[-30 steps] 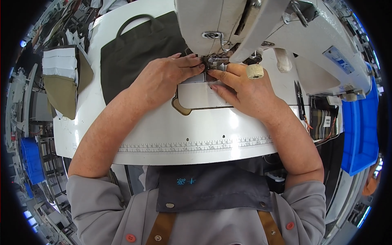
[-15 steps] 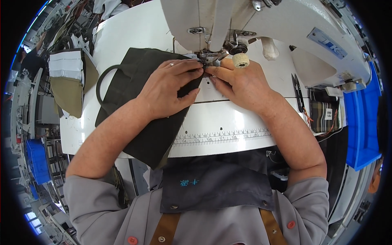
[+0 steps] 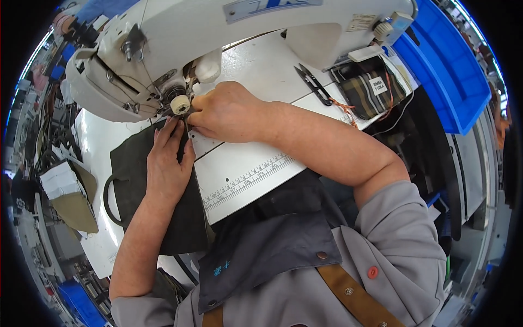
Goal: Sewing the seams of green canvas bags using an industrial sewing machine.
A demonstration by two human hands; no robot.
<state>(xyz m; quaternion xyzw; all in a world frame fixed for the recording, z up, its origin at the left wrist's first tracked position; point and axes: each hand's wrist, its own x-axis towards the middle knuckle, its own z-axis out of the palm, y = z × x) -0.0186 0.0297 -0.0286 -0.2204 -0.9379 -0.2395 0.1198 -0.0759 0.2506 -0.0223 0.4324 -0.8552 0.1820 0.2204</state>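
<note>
White tabletop (image 3: 222,166) bears the dark fabric (image 3: 132,163) with its loop, the far corner beneath the sewing machine (image 3: 188,30). Your left hand (image 3: 170,163) lies on it, fingers extended, unclenched; your right hand (image 3: 231,114) curls alongside, its grip impossible to tell. Black snips (image 3: 314,85) lie rightward, a blue bin (image 3: 449,71) beyond.

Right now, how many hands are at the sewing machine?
2: the left hand on the dark cloth, the right hand beside the pale knob. The right is partly hidden; no others show there.

Lettering marks label (image 3: 378,85), machine plate (image 3: 267,7) and apron (image 3: 272,256); numbers, the ruler (image 3: 248,182).
</note>
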